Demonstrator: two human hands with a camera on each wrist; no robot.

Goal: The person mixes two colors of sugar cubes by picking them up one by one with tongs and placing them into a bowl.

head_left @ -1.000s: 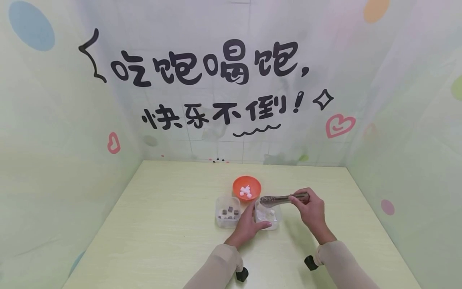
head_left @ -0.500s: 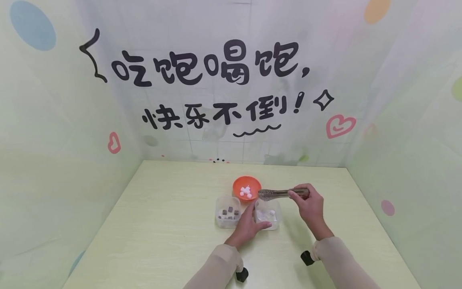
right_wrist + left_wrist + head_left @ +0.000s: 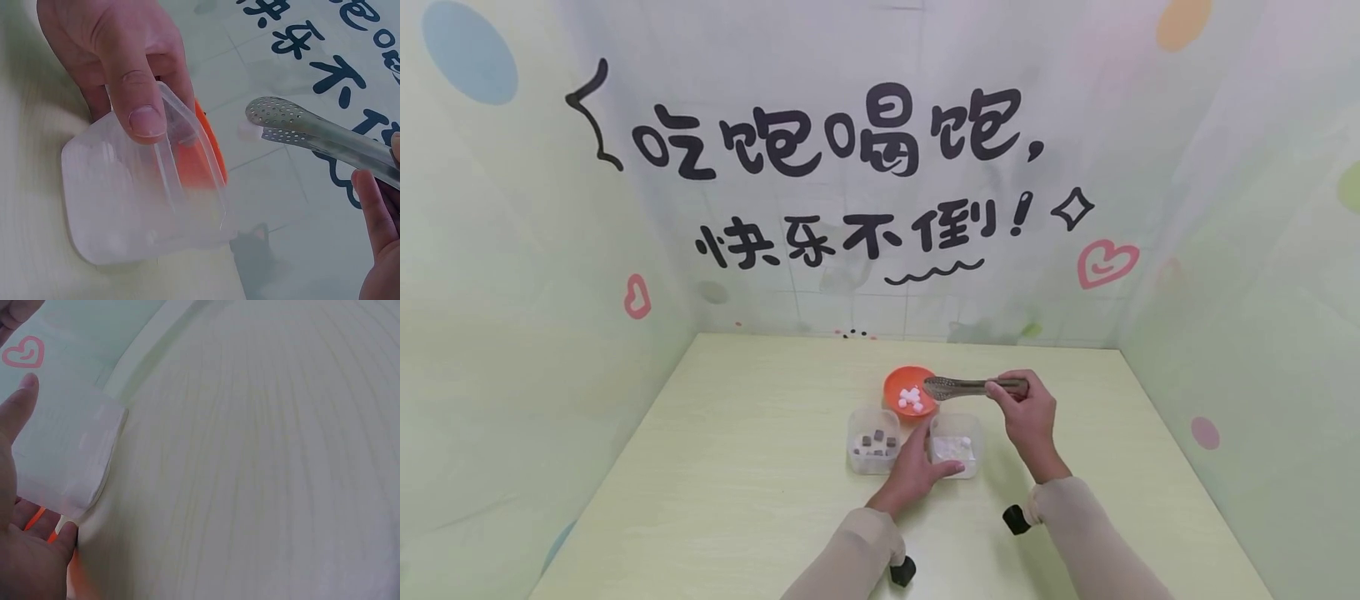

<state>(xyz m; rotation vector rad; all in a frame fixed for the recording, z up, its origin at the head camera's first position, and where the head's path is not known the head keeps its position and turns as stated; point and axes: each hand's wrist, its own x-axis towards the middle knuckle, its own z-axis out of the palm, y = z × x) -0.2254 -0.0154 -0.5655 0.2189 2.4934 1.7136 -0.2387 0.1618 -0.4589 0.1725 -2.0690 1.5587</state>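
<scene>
Pale sleeves lead to both hands. My right hand [image 3: 1032, 421] grips metal tongs [image 3: 958, 387], whose perforated tips overlap the right side of an orange bowl [image 3: 892, 383] in the head view. A small whitish piece [image 3: 250, 130] sits at the tong tips in the right wrist view. Several white cubes [image 3: 910, 399] lie in the bowl. With its thumb on the near side, my left hand [image 3: 916, 467] holds a clear plastic container [image 3: 119, 187] in front of the bowl. A white piece [image 3: 966, 443] shows inside that container. The left fingers are partly hidden behind it.
Left of the held container stands a second clear container [image 3: 856, 429] with several dark cubes [image 3: 878, 436]. All rest on a pale wood-grain table [image 3: 737, 450]. Printed curtains [image 3: 880, 308] with black lettering enclose the back and both sides.
My right hand has carried the tongs up and to the left, from over the right container to the right part of the orange bowl. The left hand stays on the container.
</scene>
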